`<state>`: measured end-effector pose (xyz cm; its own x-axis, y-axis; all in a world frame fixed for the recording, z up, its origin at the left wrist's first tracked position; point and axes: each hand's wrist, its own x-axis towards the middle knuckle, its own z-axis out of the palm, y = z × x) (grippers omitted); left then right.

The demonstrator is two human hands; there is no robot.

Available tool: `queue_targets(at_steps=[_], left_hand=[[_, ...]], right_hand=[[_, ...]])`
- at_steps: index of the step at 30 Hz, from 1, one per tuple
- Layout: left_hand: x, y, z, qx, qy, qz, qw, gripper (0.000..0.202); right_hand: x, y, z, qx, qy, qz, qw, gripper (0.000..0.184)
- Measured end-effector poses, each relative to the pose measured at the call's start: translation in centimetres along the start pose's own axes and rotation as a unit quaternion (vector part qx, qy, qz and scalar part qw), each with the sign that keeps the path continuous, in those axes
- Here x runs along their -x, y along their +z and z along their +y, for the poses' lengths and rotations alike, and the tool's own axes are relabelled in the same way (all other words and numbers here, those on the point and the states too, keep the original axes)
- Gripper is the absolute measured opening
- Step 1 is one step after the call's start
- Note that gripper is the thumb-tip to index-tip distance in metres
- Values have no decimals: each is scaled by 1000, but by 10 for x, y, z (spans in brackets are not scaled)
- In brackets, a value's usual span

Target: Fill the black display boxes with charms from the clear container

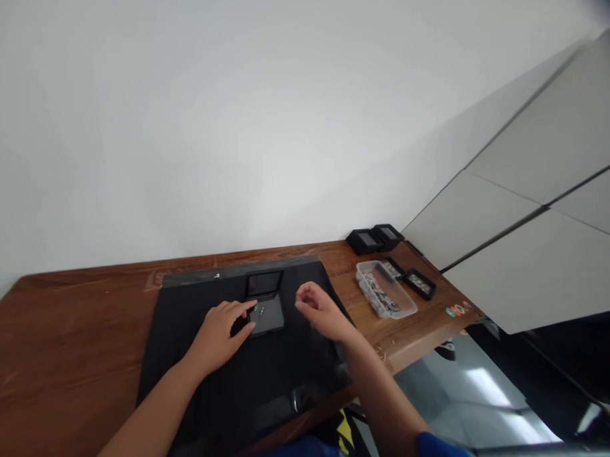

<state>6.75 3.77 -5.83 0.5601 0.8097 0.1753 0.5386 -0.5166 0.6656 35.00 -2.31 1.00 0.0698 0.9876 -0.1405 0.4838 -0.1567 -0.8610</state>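
A small black box [274,316] with a grey lining lies on the black mat [260,370], its framed lid [264,283] tipped back. Inside it, toward the left, rests a tiny shiny metallic piece [261,311]. My left hand [221,335] is at the box's left edge, thumb and fingers apart. Its index fingertip is beside a tiny bluish piece [256,307], whose kind I cannot make out. To the right of the box, my right hand [322,312] hovers over the mat with fingers curled in toward the thumb. Whatever they may hold is too small to tell.
On the wooden table [69,343], right of the mat, stands a clear plastic container [402,302] of small mixed pieces. Flat black cases [420,284] lie beside it, and black boxes [364,241] sit by the wall. Round stickers [458,310] mark the right edge.
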Motion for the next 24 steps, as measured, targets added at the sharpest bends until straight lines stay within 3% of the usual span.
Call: queue_targets(at_steps=[4, 7, 14, 24], left_hand=[[-2, -1, 1, 8, -8, -2, 1000, 39], [-2, -2, 2, 9, -13, -7, 1000, 39], [0, -1, 3, -7, -18, -16, 1000, 39], [3, -2, 4, -6, -15, -18, 1000, 41]], right_hand=[[-20, 38, -11, -38, 19, -95, 995, 19], [-31, 48, -10, -37, 39, -123, 991, 18], [-27, 44, -16, 71, -3, -84, 994, 19], [-13, 32, -29, 237, -43, -65, 968, 25]])
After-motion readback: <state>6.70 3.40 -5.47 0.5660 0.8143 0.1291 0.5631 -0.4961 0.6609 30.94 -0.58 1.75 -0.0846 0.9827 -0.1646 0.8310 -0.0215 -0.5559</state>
